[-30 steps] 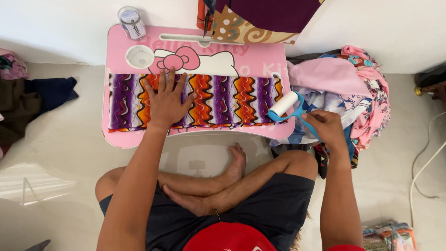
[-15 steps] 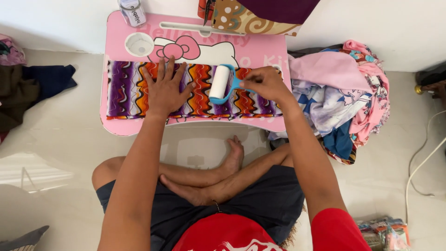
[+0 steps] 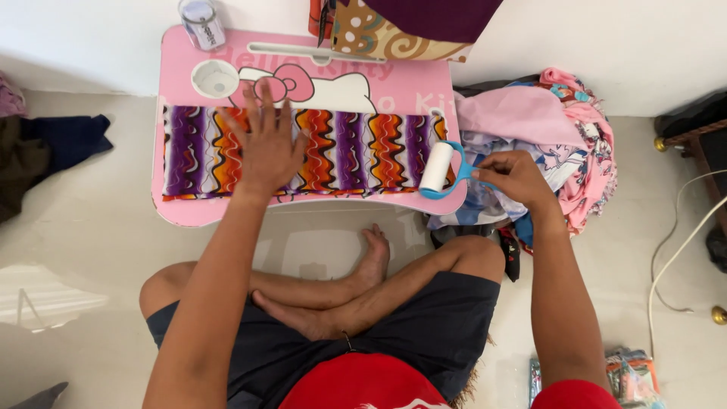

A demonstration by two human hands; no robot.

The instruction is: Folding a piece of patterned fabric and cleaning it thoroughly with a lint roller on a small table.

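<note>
A folded cloth with purple, orange and white wavy stripes [image 3: 356, 151] lies flat across a small pink lap table [image 3: 409, 87]. My left hand [image 3: 265, 144] presses palm-down on the cloth's left half, fingers spread. My right hand [image 3: 515, 178] grips the blue handle of a lint roller [image 3: 439, 168], whose white roll rests on the cloth's right end near the table's right edge.
A pile of pink and blue clothes [image 3: 545, 144] sits right of the table. A clear jar [image 3: 201, 21] and a round cup recess [image 3: 214, 78] are at the table's back left. Dark garments [image 3: 45, 151] lie at left; a white cable [image 3: 681, 250] runs at right.
The roller went from the clothes pile to the middle of the cloth, then back rightward to the cloth's right end. My left hand stayed pressed on the cloth.
</note>
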